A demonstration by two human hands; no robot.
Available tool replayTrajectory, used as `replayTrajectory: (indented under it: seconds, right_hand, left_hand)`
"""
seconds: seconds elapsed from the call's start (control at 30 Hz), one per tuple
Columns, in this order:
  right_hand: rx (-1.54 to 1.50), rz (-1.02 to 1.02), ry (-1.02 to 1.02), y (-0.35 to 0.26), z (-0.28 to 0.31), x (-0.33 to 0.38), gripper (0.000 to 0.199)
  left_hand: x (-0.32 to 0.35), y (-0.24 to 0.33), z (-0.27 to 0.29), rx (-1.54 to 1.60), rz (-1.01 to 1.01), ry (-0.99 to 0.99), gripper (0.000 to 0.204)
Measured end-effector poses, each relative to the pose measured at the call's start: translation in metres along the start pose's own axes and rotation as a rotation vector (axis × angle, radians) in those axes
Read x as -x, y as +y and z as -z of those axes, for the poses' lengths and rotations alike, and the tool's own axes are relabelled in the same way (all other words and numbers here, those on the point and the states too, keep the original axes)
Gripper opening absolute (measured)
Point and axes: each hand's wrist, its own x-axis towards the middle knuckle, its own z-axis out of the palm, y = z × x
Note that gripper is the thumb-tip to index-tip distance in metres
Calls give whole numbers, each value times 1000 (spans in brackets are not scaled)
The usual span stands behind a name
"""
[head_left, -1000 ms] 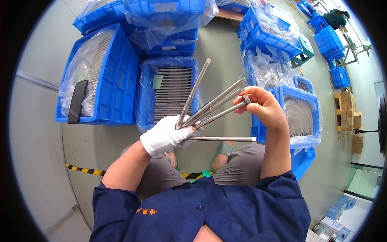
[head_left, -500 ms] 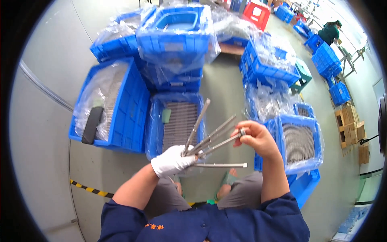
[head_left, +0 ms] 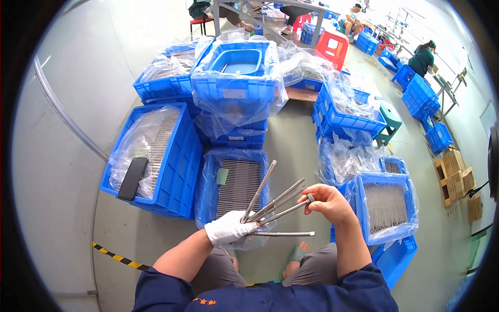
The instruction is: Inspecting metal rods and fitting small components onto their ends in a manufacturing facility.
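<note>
My left hand (head_left: 227, 229), in a white glove, is closed around several thin metal rods (head_left: 281, 198) that fan out to the right. One rod (head_left: 283, 234) lies almost level below the others. My bare right hand (head_left: 332, 204) pinches a small dark metal ring (head_left: 311, 198) at the far end of one rod. Whether the ring sits on the rod or only touches it, I cannot tell. Just beyond my left hand stands a lined blue crate (head_left: 202, 190) with rows of similar rods and a green slip on top.
To the left, a phone (head_left: 133, 178) lies on a plastic-covered blue crate (head_left: 183, 171). Stacked crates (head_left: 231, 89) rise ahead. On the right is another crate of rods (head_left: 410, 229), with a green stool (head_left: 389, 122) behind. Several people sit or work farther off.
The view has tilted up, so the crates and my hands appear lower in the picture. My left hand keeps the rods, and my right hand stays at the same rod's end.
</note>
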Motion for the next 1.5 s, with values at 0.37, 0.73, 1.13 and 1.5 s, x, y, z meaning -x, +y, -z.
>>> replayTrajectory:
  seconds: [0.37, 0.73, 1.13, 1.5]
  right_hand:
    - [219, -91, 106, -10, -7, 4, 32]
    - [296, -127, 41, 4, -27, 4, 28]
    - [-128, -37, 9, 37, -44, -17, 28]
    - [-78, 275, 454, -1, 24, -5, 20]
  left_hand:
    - [2, 9, -4, -110, 1, 37, 27]
    - [-2, -6, -14, -139, -137, 65, 31]
    - [-7, 0, -8, 36, -78, 45, 33]
    - [-14, -8, -10, -73, -38, 173, 30]
